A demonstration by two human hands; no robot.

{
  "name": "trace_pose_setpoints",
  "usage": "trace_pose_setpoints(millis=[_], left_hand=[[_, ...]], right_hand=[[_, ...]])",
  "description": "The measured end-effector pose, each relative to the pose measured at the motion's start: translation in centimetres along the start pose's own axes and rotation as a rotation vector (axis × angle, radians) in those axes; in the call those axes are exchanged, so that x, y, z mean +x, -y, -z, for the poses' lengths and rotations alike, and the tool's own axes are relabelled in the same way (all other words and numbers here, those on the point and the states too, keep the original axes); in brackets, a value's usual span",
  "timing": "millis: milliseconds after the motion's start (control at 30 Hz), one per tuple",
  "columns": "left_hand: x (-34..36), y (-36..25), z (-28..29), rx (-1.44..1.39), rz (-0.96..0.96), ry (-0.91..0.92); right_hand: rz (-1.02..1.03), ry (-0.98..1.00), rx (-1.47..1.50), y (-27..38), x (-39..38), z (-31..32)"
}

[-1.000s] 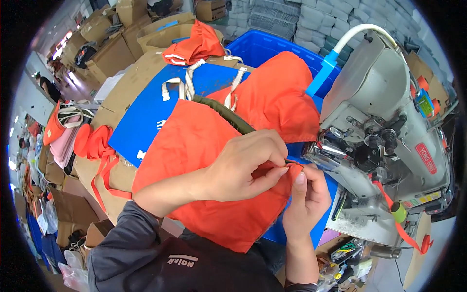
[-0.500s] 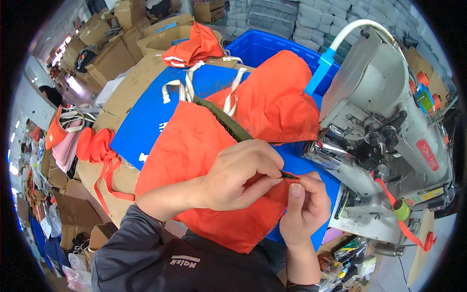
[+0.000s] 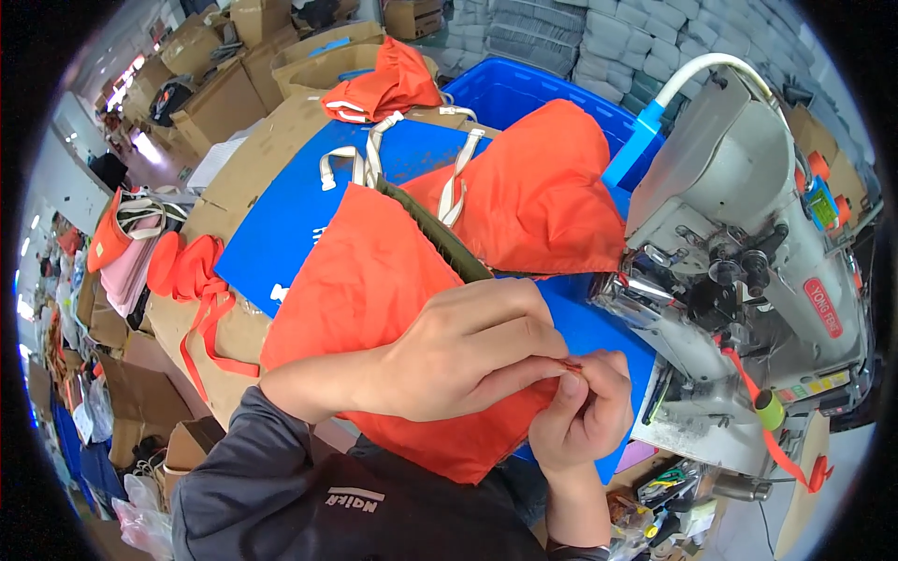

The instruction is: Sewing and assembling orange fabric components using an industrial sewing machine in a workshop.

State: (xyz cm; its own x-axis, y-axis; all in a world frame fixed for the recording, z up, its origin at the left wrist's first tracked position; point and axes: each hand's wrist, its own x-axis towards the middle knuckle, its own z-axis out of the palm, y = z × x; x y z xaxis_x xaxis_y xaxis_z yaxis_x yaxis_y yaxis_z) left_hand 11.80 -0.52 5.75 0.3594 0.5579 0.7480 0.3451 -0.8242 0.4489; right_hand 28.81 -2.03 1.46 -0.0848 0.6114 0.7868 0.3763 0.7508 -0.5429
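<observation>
An orange fabric piece (image 3: 374,252) lies across my lap and the near edge of the blue work surface. My left hand (image 3: 477,346) pinches an edge of this fabric. Meeting it fingertip to fingertip, my right hand (image 3: 582,407) grips the same edge between thumb and curled fingers. The bit of cloth between the fingertips is mostly hidden. A dark green strip (image 3: 440,229) runs along the fabric's upper edge. Beyond it rests a second orange panel (image 3: 543,187), with white straps with buckles (image 3: 372,154) beside it.
A grey sewing machine (image 3: 720,206) stands at the right, with an orange tape (image 3: 744,374) hanging from it. Behind the table sits a blue crate (image 3: 505,84). Orange webbing (image 3: 192,271) is coiled at the left. Cardboard boxes (image 3: 220,103) stack at the far left.
Both hands have come together, my left hand moving right and slightly down along the edge. The dark strip seen between the fingertips is now covered. The view has shifted slightly.
</observation>
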Motion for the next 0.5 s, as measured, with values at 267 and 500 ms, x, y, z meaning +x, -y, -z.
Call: trace_pose_setpoints(millis=[267,500], left_hand=[[-0.1,0.5,-0.4,-0.116,0.05,-0.032],[0.3,0.9,-0.4,-0.285,0.161,0.041]], right_hand=[[-0.056,-0.035,0.031,-0.1,0.1,0.3],[-0.134,0.022,0.065,-0.3,0.0,0.6]])
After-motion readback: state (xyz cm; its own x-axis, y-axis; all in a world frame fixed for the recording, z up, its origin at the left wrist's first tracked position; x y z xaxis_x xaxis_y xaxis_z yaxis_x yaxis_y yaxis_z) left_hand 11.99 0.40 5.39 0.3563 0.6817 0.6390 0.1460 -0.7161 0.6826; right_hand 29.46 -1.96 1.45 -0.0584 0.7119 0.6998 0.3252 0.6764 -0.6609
